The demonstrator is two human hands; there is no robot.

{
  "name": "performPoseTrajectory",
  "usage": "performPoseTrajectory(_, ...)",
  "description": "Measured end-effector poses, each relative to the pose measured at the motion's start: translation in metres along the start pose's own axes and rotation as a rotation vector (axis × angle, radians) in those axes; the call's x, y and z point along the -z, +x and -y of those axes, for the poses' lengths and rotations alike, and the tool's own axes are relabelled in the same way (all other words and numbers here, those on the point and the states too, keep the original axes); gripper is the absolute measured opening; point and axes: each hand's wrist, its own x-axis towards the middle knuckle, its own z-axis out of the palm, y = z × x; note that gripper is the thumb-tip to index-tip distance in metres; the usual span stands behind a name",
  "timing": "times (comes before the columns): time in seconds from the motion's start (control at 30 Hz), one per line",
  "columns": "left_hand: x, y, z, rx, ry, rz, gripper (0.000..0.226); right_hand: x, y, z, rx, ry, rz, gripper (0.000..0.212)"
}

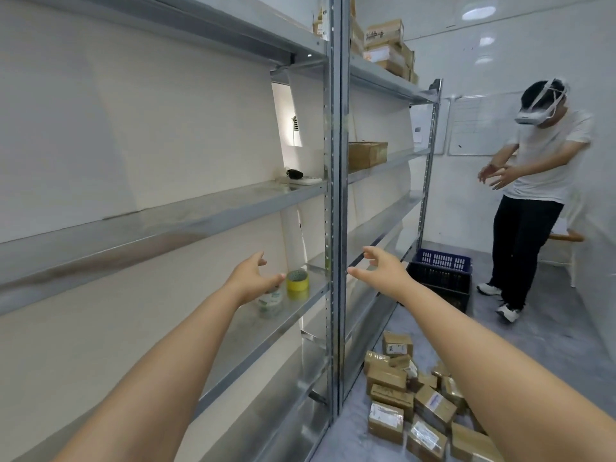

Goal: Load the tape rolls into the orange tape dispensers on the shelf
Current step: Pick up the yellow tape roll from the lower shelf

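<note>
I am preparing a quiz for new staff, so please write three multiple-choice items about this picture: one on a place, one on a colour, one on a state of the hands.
1. Where does the yellow tape roll stand?
A. on the floor
B. on the metal shelf by the upright post
C. in the blue crate

2. What colour is the crate on the floor?
A. red
B. green
C. blue

3. How are the left hand and the right hand?
A. both open and holding nothing
B. both closed on a box
C. the right one grips a tape roll

Key: 1 B, the roll rests on the shelf near the post. 2 C, its rim is blue. 3 A, the fingers are spread and nothing is in them.
</note>
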Motion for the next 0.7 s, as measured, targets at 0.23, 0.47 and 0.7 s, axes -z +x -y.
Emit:
performPoseTrajectory(0.23, -0.041, 0.070, -0.003, 0.028, -0.007, 0.011, 0.089, 0.005, 0.070, -0.042, -0.010, 0.006, 0.033, 0.073)
performPoseTrajectory(0.47, -0.089, 0.130, -0.012, 0.125, 0.007, -0.062, 0.092, 0.030, 0.157, -0.093, 0.017, 0.011, 0.135, 0.071)
performPoseTrajectory(0.7, -0.130, 0.175, -0.032, 0.211, -0.030, -0.167, 0.089, 0.055, 0.232, -0.125, 0.099, -0.019, 0.280, 0.070)
